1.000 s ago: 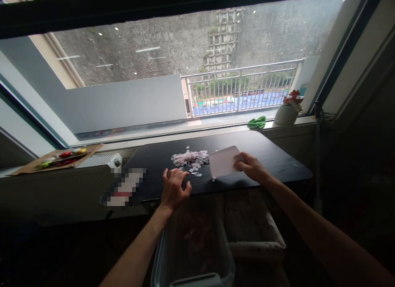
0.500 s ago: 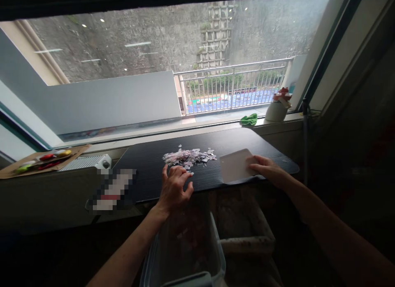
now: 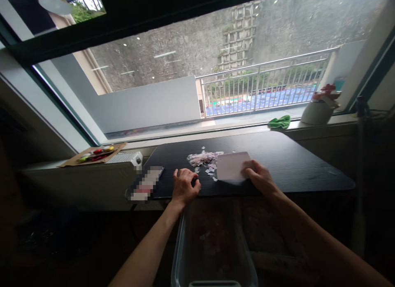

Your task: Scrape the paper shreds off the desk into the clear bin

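Observation:
My right hand (image 3: 259,178) grips the right edge of a flat white plastic scraper (image 3: 232,165), with my thumb on the near face. The scraper stands tilted over the black table (image 3: 308,167), at the right side of a pile of small pale pink and white paper scraps (image 3: 205,158). Just left of and nearer than the pile, my left hand (image 3: 187,185) rests over the table edge, fingers loosely curled and thumb apart, nothing seen in it. Below the table edge is a clear plastic bin (image 3: 248,254) with some scraps inside.
A phone-like item (image 3: 145,184), partly blurred out, lies at the table's left. On the sill are a green cloth (image 3: 279,121) and a white spray bottle (image 3: 319,108) with a red top. Brown cardboard (image 3: 75,158) with colourful items lies left, by a radiator (image 3: 126,157).
The view has swung left. The scraper has moved leftward to the pile's right edge, covering part of it. My left hand has drawn back from the scraps toward the near left.

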`<state>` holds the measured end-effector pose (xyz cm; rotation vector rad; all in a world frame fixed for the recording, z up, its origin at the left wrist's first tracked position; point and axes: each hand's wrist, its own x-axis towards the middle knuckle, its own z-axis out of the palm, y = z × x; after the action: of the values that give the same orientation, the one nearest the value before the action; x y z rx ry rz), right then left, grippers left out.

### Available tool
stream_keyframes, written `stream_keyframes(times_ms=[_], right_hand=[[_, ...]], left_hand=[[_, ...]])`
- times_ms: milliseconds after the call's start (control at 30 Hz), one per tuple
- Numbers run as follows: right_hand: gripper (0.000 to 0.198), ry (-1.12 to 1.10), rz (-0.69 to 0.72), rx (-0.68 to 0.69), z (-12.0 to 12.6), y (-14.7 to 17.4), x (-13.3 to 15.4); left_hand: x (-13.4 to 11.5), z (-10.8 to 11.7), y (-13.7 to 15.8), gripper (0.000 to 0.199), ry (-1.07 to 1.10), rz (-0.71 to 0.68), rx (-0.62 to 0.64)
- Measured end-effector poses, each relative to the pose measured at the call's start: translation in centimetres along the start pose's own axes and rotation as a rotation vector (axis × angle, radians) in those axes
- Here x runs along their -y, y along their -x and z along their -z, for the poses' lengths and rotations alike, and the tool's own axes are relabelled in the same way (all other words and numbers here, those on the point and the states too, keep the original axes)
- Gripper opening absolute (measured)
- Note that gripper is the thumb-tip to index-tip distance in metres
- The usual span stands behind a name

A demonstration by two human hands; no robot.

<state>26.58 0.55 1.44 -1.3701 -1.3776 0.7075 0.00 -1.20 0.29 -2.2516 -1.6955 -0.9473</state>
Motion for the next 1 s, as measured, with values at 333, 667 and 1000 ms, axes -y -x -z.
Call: stream_keyframes(times_ms=[333,667,1000], right_hand=[[0.015,-0.001,0.033,-0.011,-0.14,0.24,-0.22],[0.017,-0.064,0.06,0.032,-0.13,0.82,0.26],[0.018,-0.07,0.106,0.047,-0.45,0.73,0.22]], left_hand=[[-0.32,0.09,-0.01,0.012,-0.019,-0.012,-0.027],[-0.14,-0.06,0.04,0.015,-0.021,-0.034,-0.034],[-0.26,-0.08,0.02,0.015,-0.021,-0.028,-0.03]])
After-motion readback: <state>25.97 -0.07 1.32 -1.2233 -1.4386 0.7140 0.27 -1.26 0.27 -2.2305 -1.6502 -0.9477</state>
